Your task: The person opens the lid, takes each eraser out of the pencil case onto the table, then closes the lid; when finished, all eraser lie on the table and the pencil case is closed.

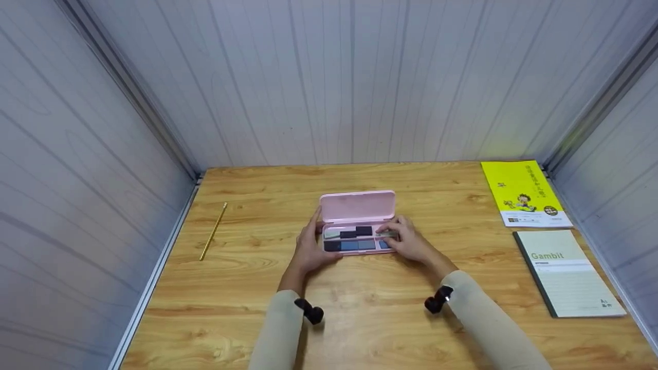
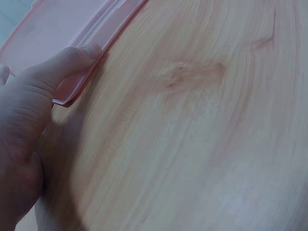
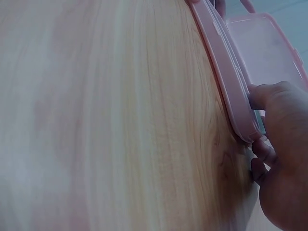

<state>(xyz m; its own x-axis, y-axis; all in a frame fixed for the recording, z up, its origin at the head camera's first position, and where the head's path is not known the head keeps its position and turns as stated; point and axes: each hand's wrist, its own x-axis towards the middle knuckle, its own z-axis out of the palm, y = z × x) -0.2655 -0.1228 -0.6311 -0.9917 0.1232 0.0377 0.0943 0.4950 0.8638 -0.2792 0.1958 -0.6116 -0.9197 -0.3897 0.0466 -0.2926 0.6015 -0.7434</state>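
A pink pencil case (image 1: 358, 207) stands with its lid up in the middle of the table. My left hand (image 1: 310, 245) grips its left end, with the thumb along the front edge; the left wrist view shows that thumb (image 2: 79, 60) on the case's rim. Inside lie black pieces (image 1: 363, 230) and blue-grey blocks (image 1: 358, 245) in two rows. At the right end, my right hand (image 1: 408, 241) reaches into the case and pinches a small pale-green item (image 1: 388, 234), mostly hidden by the fingers. In the right wrist view, the other fingers curl beside the case's end.
A yellow pencil (image 1: 213, 231) lies on the left part of the wooden table (image 1: 370, 318). On the right are a yellow booklet (image 1: 519, 187) and, nearer, a pale notebook (image 1: 570, 277) with a dark spine. Panelled walls (image 1: 329, 82) enclose the back and sides.
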